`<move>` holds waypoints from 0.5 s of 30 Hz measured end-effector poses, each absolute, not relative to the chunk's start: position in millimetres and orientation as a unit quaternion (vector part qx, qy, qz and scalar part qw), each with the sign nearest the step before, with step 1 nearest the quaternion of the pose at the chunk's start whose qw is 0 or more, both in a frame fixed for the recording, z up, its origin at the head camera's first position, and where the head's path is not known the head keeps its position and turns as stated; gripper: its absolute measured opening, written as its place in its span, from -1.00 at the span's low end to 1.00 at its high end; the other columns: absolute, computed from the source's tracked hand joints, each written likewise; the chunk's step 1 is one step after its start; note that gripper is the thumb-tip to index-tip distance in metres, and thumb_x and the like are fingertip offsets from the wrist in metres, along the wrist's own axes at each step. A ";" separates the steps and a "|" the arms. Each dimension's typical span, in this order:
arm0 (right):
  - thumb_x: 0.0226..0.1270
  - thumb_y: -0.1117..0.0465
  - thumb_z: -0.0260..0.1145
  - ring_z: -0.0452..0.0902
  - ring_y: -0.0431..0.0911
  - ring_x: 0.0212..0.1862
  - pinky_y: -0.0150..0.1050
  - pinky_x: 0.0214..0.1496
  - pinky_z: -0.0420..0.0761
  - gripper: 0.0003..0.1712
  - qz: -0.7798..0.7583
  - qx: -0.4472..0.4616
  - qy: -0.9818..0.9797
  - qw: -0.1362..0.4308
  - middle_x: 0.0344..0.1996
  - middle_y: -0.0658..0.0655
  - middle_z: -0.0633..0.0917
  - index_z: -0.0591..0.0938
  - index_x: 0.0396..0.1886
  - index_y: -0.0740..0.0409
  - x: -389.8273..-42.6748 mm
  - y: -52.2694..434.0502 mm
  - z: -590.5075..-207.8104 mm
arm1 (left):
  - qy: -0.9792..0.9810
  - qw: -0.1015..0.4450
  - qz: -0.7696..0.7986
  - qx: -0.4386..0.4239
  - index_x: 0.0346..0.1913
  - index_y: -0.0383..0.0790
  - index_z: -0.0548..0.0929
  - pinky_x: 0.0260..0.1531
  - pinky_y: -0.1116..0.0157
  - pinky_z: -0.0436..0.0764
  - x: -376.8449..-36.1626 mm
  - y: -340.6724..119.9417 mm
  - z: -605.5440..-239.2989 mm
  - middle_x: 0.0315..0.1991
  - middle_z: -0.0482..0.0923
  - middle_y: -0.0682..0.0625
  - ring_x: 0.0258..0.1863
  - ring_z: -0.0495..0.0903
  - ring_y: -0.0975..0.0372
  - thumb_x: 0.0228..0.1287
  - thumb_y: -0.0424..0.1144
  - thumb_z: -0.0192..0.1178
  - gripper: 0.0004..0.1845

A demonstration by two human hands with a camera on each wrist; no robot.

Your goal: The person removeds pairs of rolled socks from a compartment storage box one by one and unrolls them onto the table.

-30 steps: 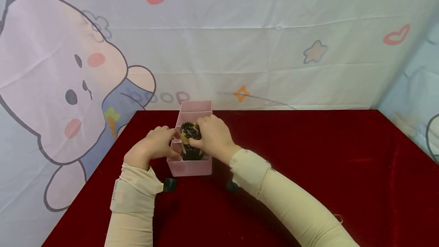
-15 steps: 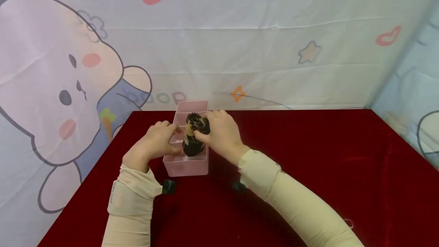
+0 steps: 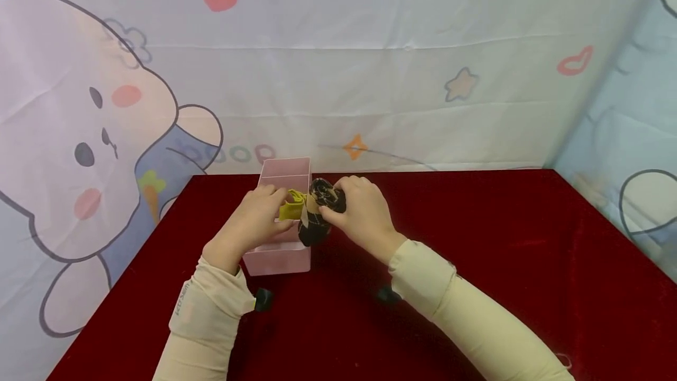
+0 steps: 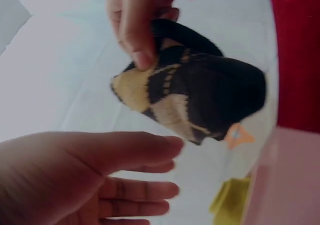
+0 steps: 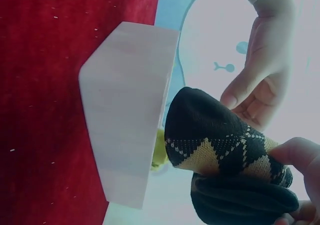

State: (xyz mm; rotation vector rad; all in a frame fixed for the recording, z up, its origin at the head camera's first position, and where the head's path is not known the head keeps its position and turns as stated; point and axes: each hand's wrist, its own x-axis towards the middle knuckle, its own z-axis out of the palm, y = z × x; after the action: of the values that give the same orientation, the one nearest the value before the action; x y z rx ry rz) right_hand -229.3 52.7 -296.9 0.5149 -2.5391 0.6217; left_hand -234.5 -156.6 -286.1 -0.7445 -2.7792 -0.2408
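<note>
My right hand pinches a rolled pair of black and tan argyle socks between thumb and fingers. The bundle is tilted at the right edge of a pink divided box; in the right wrist view the socks appear beside the box's outer wall. My left hand is over the box's left side with its thumb and fingers apart. Nothing lies in its grasp in the left wrist view, where the hand shows relaxed fingers. Yellow cloth sticks up from the box near the left fingertips.
The box stands on a dark red cloth-covered table, left of the middle. Behind the table hangs a pale printed curtain. Dark small blocks, such as the left one, are fixed at the wrists.
My right hand has lifted the socks up out of the box and moved them rightward. The yellow cloth has come into sight between the hands. My left hand stays by the box.
</note>
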 end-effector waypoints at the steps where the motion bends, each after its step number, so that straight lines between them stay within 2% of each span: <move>1: 0.09 -0.03 0.42 0.54 -0.05 -0.23 -0.18 -0.17 0.52 -0.59 0.227 0.185 -0.927 0.234 -0.33 0.07 0.69 0.63 -0.23 0.19 -228.2 54.6 -298.0 | -0.951 0.139 -0.079 -0.263 -0.08 -0.33 0.57 0.01 -0.01 0.47 -234.8 -153.9 -288.4 -0.19 0.59 -0.18 -0.12 0.53 -0.03 0.11 -0.18 0.36 -0.62; 5: 0.08 -0.03 0.43 0.53 -0.08 -0.30 -0.22 -0.27 0.50 -0.60 0.236 0.173 -0.931 0.219 -0.38 0.06 0.68 0.64 -0.25 0.19 -223.3 62.1 -303.0 | -0.934 0.195 -0.078 -0.287 -0.17 -0.32 0.58 -0.03 0.03 0.50 -236.0 -143.1 -298.2 -0.21 0.62 -0.16 -0.13 0.56 -0.03 0.09 -0.25 0.34 -0.72; 9: 0.06 -0.03 0.44 0.51 -0.11 -0.35 -0.26 -0.35 0.48 -0.60 0.253 0.157 -0.935 0.194 -0.40 0.06 0.68 0.64 -0.25 0.18 -217.1 69.3 -309.4 | -0.911 0.269 -0.074 -0.303 -0.30 -0.30 0.58 -0.20 0.07 0.53 -235.1 -133.5 -307.9 -0.33 0.61 -0.12 -0.24 0.58 0.01 0.01 -0.34 0.33 -0.81; 15: 0.03 -0.03 0.46 0.46 -0.18 -0.44 -0.34 -0.45 0.45 -0.60 0.277 0.142 -0.939 0.147 -0.43 0.04 0.67 0.64 -0.27 0.17 -204.6 80.6 -322.2 | -0.884 0.342 -0.093 -0.306 -0.40 -0.26 0.51 -0.26 0.11 0.50 -225.7 -120.0 -321.7 -0.44 0.54 -0.08 -0.31 0.56 0.03 -0.06 -0.38 0.32 -0.82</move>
State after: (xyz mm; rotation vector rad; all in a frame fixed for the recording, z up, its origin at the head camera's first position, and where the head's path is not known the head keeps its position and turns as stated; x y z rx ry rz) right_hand -204.6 80.6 -322.2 0.4096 -2.7024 0.7973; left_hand -225.7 -120.0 -321.7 -0.7954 -2.2989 -0.2417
